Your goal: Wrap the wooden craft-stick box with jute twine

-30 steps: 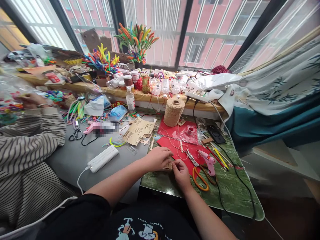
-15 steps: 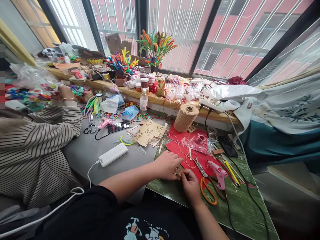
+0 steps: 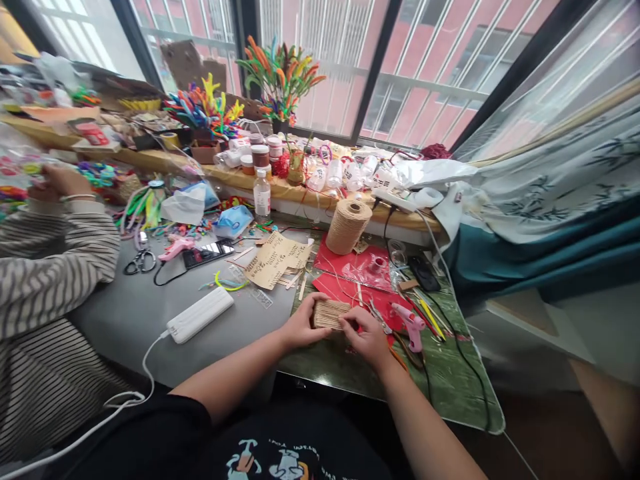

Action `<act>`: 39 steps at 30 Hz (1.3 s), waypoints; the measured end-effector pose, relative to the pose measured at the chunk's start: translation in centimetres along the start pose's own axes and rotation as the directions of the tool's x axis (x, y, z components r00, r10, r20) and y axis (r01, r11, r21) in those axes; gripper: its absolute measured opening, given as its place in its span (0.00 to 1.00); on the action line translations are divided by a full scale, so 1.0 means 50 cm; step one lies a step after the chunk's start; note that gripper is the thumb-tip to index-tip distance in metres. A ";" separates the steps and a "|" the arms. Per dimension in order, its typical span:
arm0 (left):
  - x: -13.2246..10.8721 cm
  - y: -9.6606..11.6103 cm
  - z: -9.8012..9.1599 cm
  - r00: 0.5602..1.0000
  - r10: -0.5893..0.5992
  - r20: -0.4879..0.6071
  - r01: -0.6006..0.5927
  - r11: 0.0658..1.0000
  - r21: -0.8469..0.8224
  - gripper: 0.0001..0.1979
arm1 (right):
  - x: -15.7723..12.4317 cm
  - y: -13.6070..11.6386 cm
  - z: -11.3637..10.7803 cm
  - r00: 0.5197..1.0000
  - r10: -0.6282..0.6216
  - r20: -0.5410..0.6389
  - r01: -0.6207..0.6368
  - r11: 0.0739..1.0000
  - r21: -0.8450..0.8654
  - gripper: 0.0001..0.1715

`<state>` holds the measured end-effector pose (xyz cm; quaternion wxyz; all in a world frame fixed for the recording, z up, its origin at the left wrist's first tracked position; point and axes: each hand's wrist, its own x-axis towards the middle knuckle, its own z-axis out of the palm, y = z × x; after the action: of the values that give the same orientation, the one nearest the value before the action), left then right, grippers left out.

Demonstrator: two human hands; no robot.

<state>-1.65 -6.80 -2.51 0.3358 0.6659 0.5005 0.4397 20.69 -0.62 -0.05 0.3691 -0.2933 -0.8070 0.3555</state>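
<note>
A small block wrapped in tan twine (image 3: 330,315) is held up over the front of the green table. My left hand (image 3: 303,324) grips its left end, fingers behind and thumb along the lower edge. At the right end, my right hand (image 3: 367,337) pinches with thumb and finger against the twine. Behind the hands, a big spool of twine (image 3: 349,228) stands on red sheets (image 3: 325,285). Scissors with orange handles (image 3: 399,359) lie partly hidden behind my right hand, beside a pink glue gun (image 3: 411,325).
Kraft paper (image 3: 276,261) and wooden sticks lie behind my left hand. On the grey table are a white power bank (image 3: 200,315), a phone (image 3: 208,254) and small scissors (image 3: 141,262). Another person's striped sleeve (image 3: 85,247) is at left. Yellow pencils (image 3: 431,320) lie at right.
The view has swung right. The twine-wrapped block, mostly covered by my left hand before, now shows its broad face between both hands. My left hand has opened out around its left end.
</note>
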 end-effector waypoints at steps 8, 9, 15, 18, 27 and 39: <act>0.019 0.022 -0.060 0.993 0.048 0.111 -0.061 0.992 0.114 0.43 | 0.014 -0.030 0.047 0.999 0.029 -0.027 -0.031 0.996 -0.080 0.10; 0.028 0.035 -0.061 0.992 0.066 0.112 -0.082 0.985 0.150 0.45 | 0.015 -0.029 0.047 0.999 0.031 -0.022 -0.033 0.996 -0.080 0.10; 0.073 0.066 -0.040 0.973 0.051 0.225 -0.150 0.882 0.448 0.46 | 0.016 -0.019 0.033 0.997 0.068 -0.028 -0.070 0.993 -0.096 0.11; 0.077 0.056 -0.035 0.969 0.040 0.243 -0.152 0.873 0.464 0.42 | 0.012 -0.014 0.016 0.997 0.071 -0.043 -0.076 0.989 -0.127 0.11; 0.075 0.063 -0.031 0.975 0.014 0.222 -0.126 0.859 0.497 0.39 | -0.016 0.028 -0.025 0.977 0.154 -0.145 -0.167 0.982 -0.088 0.12; 0.084 0.078 -0.028 0.970 -0.021 0.243 -0.116 0.834 0.539 0.37 | -0.048 0.045 0.002 0.954 0.173 -0.244 -0.170 0.985 0.031 0.09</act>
<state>-1.02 -3.81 2.54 0.1773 0.7943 0.5446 0.2027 22.44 -1.14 -2.80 0.4353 -0.4020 -0.7250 0.3512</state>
